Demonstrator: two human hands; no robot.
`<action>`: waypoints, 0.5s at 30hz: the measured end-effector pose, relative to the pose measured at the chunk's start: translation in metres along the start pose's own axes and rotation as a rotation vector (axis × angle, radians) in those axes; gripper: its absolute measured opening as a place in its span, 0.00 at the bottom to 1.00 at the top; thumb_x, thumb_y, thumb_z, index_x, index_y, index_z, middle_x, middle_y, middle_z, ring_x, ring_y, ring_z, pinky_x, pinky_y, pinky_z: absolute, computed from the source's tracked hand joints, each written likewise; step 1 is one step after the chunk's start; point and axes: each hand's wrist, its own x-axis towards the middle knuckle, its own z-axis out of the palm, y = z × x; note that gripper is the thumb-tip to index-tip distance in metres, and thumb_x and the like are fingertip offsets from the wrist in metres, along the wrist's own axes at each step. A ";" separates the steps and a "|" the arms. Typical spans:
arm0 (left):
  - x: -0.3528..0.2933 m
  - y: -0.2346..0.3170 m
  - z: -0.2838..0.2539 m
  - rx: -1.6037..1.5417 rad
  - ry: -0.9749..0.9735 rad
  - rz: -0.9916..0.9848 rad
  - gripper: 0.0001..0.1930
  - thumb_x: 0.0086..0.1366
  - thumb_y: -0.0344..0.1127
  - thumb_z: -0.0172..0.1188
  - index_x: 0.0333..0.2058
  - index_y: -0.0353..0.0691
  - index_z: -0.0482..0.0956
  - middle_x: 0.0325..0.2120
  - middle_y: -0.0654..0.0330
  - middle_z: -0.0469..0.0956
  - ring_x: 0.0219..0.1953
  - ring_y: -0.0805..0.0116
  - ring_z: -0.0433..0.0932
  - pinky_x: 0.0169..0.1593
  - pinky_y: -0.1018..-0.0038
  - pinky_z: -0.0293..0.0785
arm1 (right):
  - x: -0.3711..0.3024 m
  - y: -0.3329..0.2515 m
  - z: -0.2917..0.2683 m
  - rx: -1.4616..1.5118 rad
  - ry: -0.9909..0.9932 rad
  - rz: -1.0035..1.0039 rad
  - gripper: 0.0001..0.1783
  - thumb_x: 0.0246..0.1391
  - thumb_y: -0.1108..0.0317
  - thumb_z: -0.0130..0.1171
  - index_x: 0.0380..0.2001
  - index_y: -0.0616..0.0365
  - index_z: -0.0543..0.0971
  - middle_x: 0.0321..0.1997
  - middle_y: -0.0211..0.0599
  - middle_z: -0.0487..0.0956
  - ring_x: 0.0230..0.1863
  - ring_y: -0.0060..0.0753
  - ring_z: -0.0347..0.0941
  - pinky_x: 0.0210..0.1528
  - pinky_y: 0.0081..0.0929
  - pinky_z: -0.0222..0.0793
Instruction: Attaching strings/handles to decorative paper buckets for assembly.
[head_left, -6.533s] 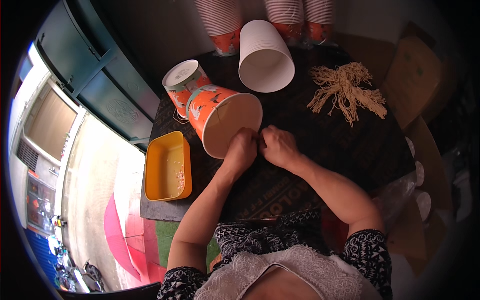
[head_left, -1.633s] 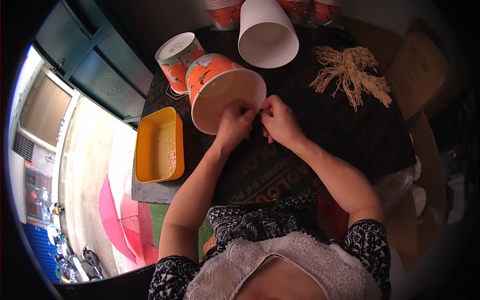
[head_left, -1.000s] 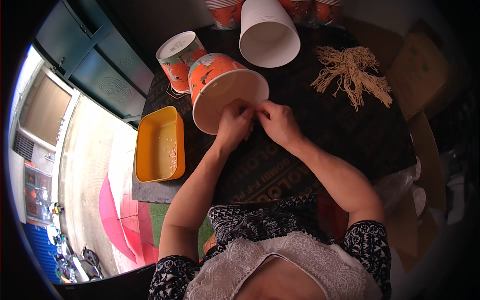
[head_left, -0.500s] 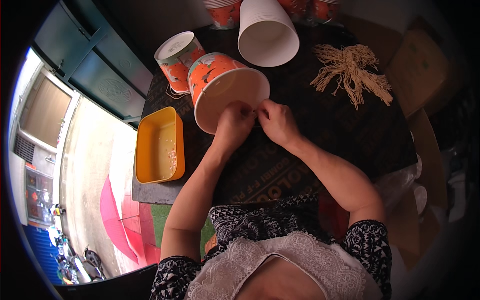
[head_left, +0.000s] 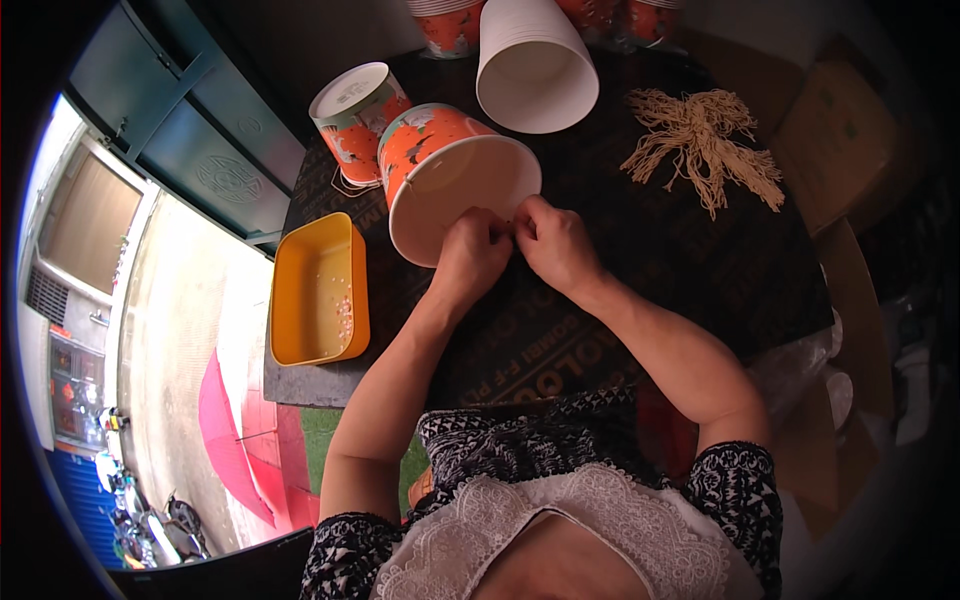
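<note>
Left hand (head_left: 474, 252) and right hand (head_left: 556, 242) close together, both curled into pinches.
Left forearm (head_left: 403, 370) and right forearm (head_left: 665, 345) converge forward, arms bent.

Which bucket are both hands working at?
The front orange bucket, open mouth showing, left hand and right hand at its rim. The upside-down orange bucket stands behind; the white bucket is farther back.

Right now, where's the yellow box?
In the head view, the yellow box is on the left side of the dark table, near its edge. The left hand and the open orange bucket are to its right.
</note>
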 end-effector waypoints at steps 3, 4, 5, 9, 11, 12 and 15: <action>0.000 -0.003 0.000 0.006 0.008 0.014 0.08 0.52 0.28 0.58 0.30 0.29 0.80 0.27 0.46 0.80 0.32 0.55 0.81 0.38 0.67 0.75 | -0.001 -0.001 0.000 -0.011 -0.008 -0.027 0.03 0.50 0.75 0.57 0.27 0.62 0.73 0.25 0.51 0.78 0.31 0.55 0.77 0.30 0.44 0.72; 0.000 -0.004 0.001 0.002 0.015 0.024 0.08 0.52 0.28 0.58 0.30 0.28 0.80 0.27 0.46 0.80 0.32 0.56 0.81 0.37 0.67 0.75 | -0.001 -0.001 -0.001 -0.011 -0.008 -0.026 0.03 0.50 0.75 0.57 0.27 0.62 0.73 0.25 0.51 0.78 0.31 0.55 0.77 0.30 0.44 0.72; 0.001 -0.006 0.002 -0.003 0.022 0.033 0.08 0.53 0.28 0.58 0.30 0.28 0.79 0.27 0.46 0.80 0.31 0.57 0.81 0.37 0.68 0.75 | -0.001 -0.002 -0.001 -0.014 -0.013 -0.030 0.03 0.50 0.75 0.57 0.27 0.62 0.73 0.25 0.51 0.78 0.31 0.55 0.77 0.30 0.44 0.72; 0.002 -0.010 0.001 -0.034 0.039 0.019 0.08 0.53 0.28 0.58 0.29 0.28 0.79 0.25 0.46 0.80 0.30 0.60 0.80 0.36 0.69 0.74 | 0.000 -0.005 -0.003 -0.047 -0.038 -0.047 0.03 0.50 0.75 0.57 0.26 0.63 0.74 0.26 0.51 0.78 0.31 0.56 0.76 0.30 0.43 0.72; 0.003 -0.014 0.001 -0.040 0.048 0.019 0.08 0.53 0.28 0.58 0.29 0.27 0.79 0.24 0.48 0.80 0.29 0.63 0.80 0.34 0.70 0.74 | -0.001 -0.006 -0.003 -0.042 -0.054 -0.042 0.03 0.50 0.75 0.57 0.26 0.62 0.75 0.27 0.51 0.78 0.31 0.55 0.76 0.31 0.43 0.72; 0.003 -0.015 0.002 -0.040 0.048 0.018 0.08 0.53 0.28 0.58 0.29 0.27 0.79 0.24 0.48 0.80 0.29 0.63 0.80 0.34 0.70 0.74 | -0.001 -0.005 -0.003 -0.040 -0.068 -0.035 0.03 0.50 0.74 0.57 0.27 0.62 0.75 0.27 0.51 0.78 0.31 0.55 0.77 0.31 0.44 0.72; 0.004 -0.017 0.003 -0.045 0.068 -0.008 0.08 0.53 0.28 0.58 0.29 0.27 0.80 0.23 0.49 0.80 0.27 0.65 0.79 0.33 0.70 0.74 | -0.003 -0.003 -0.003 -0.043 -0.074 -0.056 0.03 0.49 0.74 0.57 0.27 0.62 0.76 0.28 0.50 0.79 0.32 0.54 0.77 0.32 0.44 0.72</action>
